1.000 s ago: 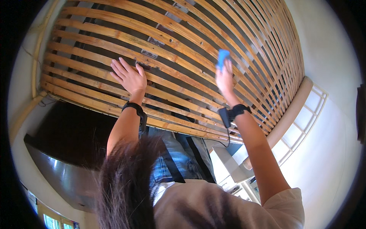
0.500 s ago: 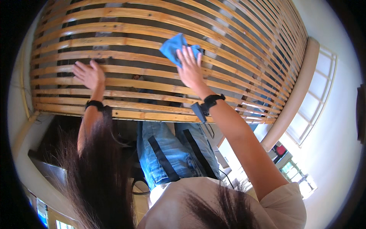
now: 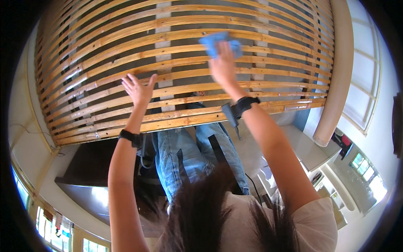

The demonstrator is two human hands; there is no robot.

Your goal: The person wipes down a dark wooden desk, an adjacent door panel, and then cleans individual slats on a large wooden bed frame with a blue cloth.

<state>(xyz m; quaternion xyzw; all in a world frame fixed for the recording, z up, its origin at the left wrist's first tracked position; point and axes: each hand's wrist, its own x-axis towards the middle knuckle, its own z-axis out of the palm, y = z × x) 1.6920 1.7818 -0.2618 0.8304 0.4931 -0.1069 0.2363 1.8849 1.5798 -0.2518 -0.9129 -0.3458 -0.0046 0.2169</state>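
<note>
Slatted wooden frame (image 3: 126,84) fills the upper view: long, thin, light-coloured wood slats with visible grain, evenly gapped, dark behind the gaps, crossed by pale vertical straps. Slats appear curved by the lens.

Blue cloth (image 3: 219,43) is soft, crumpled, roughly square, and is pressed flat against a slat in the upper middle of the frame. Right hand (image 3: 222,65) is laid on the cloth's lower part, fingers extended and close together over it. A black wristband is worn on that wrist.

Left hand (image 3: 139,89) is held open, fingers spread, at the slats lower left of the cloth, well apart from it; contact with the wood cannot be told. A black band is worn there too.

Blue jeans are seen below the frame. White wall and a paned window (image 3: 364,84) are seen at right, with a rounded pale rail (image 3: 336,84) edging the frame.
</note>
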